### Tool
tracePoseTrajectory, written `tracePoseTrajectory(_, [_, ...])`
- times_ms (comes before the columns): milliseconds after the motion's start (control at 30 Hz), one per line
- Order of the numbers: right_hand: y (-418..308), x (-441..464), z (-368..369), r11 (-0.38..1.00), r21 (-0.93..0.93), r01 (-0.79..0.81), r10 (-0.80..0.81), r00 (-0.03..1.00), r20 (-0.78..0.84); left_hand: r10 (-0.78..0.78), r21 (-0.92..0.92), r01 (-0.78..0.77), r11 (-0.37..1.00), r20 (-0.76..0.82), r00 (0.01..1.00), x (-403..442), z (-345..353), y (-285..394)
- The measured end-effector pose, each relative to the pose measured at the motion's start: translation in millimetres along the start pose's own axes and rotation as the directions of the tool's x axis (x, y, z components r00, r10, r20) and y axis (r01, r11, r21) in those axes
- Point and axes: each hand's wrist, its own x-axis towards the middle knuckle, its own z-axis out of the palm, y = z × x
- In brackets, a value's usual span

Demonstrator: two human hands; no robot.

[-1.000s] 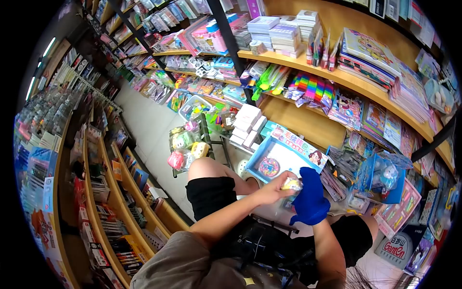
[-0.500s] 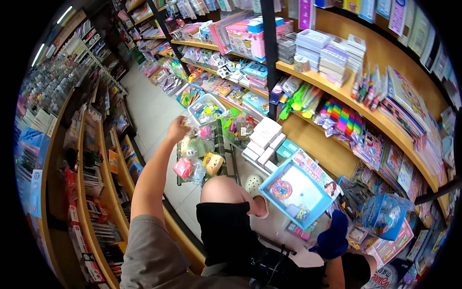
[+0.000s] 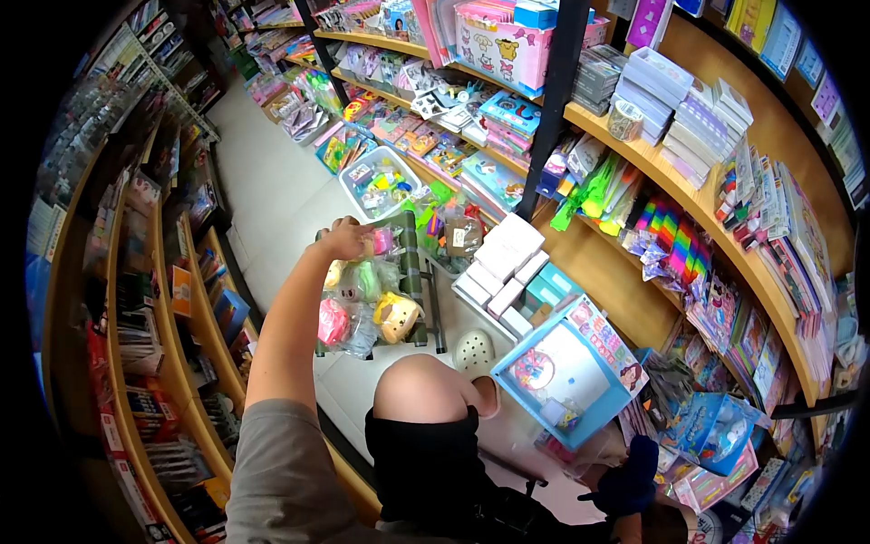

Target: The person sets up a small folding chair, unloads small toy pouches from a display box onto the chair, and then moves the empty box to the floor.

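My left hand [image 3: 344,239] reaches over a low folding stool [image 3: 410,263] with a green seat. Its fingers are bent at the edge of a pink toy [image 3: 383,241] in clear plastic and look closed on the wrapping. Beside it on the seat lie bagged soft toys: a pale green one [image 3: 364,281], a yellow one with a face [image 3: 397,315] and a pink-red one [image 3: 333,321]. My right hand [image 3: 627,480], in a dark blue glove, is low at the right near my knee. Its thumb stands apart from the fingers, and nothing shows in it.
A clear tub [image 3: 349,192] of small colourful items stands beyond the stool. White boxes [image 3: 501,254] and a blue display box [image 3: 562,435] are to the right, near my shoe [image 3: 474,354]. Stocked shelves [image 3: 675,154] line the right; wooden racks [image 3: 168,335] line the left.
My left hand has moved to the right onto the pink bagged toy. My gloved right hand has moved lower. The whole view has shifted slightly.
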Motion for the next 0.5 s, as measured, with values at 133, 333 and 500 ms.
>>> tracePoseTrajectory(133, [2.1, 1.6, 1.5, 1.000, -0.003, 0.007, -0.007, 1.000, 0.011, 0.084, -0.309, -0.054, 0.949, 0.084, 0.993, 0.3, -1.9, -11.6])
tracePoseTrajectory(333, [8.4, -1.1, 1.0, 1.000, -0.005, 0.025, -0.025, 1.000, 0.008, 0.120, -0.539, -0.065, 0.840, 0.067, 0.990, -10.7, -17.8, -24.5])
tracePoseTrajectory(500, [25.4, -3.2, 5.7, 0.997, 0.010, 0.076, -0.076, 0.997, -0.005, 0.097, -0.338, -0.222, 0.914, -0.351, 0.931, -12.4, -28.6, 7.7])
